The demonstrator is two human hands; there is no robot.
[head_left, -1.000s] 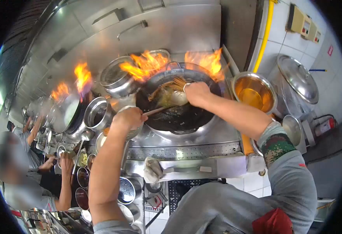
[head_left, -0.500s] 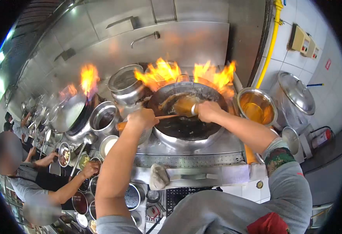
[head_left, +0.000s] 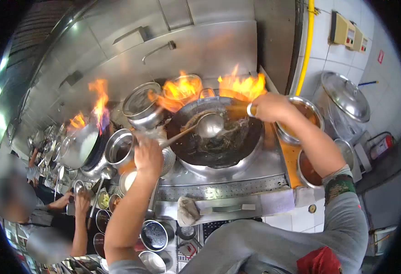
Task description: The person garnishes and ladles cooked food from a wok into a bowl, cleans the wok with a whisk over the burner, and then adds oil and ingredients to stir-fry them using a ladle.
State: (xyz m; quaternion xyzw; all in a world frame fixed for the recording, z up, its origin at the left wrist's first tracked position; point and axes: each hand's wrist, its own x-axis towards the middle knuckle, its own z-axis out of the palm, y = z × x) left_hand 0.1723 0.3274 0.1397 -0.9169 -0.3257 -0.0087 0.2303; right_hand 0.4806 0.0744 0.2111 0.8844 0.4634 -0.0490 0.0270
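Note:
A large black wok (head_left: 186, 153) with dark liquid and streaks in it sits on the burner in front of me. My left hand (head_left: 148, 155) is closed around the long handle of a ladle (head_left: 210, 125), whose round metal bowl hangs over the wok's middle. My right hand (head_left: 272, 107), above the wok's right rim, grips a brown wok brush (head_left: 238, 110) by its end near a pale ring. The brush is blurred, and its bristles point left over the wok. Flames (head_left: 239, 85) rise behind the far rim.
A lidded steel pot (head_left: 344, 98) and a pot of orange liquid (head_left: 308, 109) stand to the right. Another flaming wok (head_left: 79, 144) is at left, near a co-worker's hand (head_left: 81, 203). A cloth (head_left: 188, 211) lies on the stove's front edge.
My right hand has moved up and right with the brush, away from the wok's middle. My left hand has shifted left and down, and the ladle's bowl now shows over the wok.

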